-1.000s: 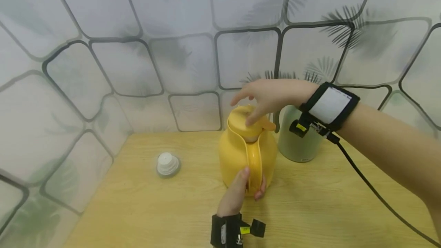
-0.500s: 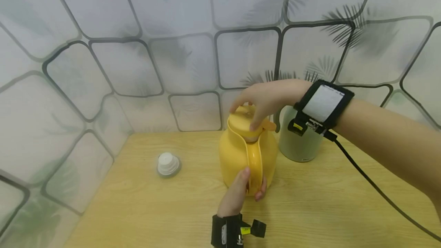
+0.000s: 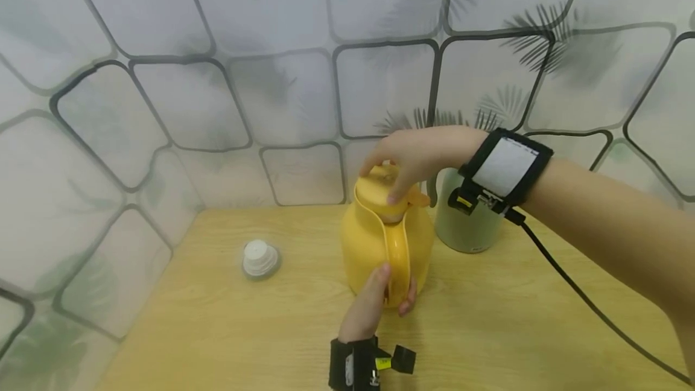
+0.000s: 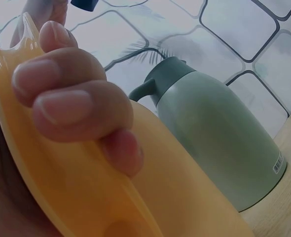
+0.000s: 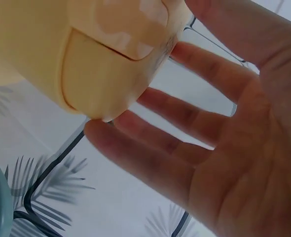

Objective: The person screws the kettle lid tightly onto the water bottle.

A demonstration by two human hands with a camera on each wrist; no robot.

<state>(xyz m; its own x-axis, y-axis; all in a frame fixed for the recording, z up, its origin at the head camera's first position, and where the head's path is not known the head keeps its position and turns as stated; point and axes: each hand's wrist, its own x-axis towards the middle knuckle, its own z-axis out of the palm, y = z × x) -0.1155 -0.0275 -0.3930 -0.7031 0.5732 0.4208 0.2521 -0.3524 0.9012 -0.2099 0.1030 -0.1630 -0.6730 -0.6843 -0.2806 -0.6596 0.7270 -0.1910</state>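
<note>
Here, yellow jug [image 3: 361, 251] toward rear edge of counter [image 3: 217, 330], left hand [image 3: 368, 305] with fingers clamped on handle [image 3: 398, 246], right hand [image 3: 414, 152] with fingers gripping lid [image 3: 373, 193].

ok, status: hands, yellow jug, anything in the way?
Left hand grips yellow jug by handle. Right hand around lid, fingertips touching. Jug upright on table. Green jug alongside, seemingly not blocking.
</note>
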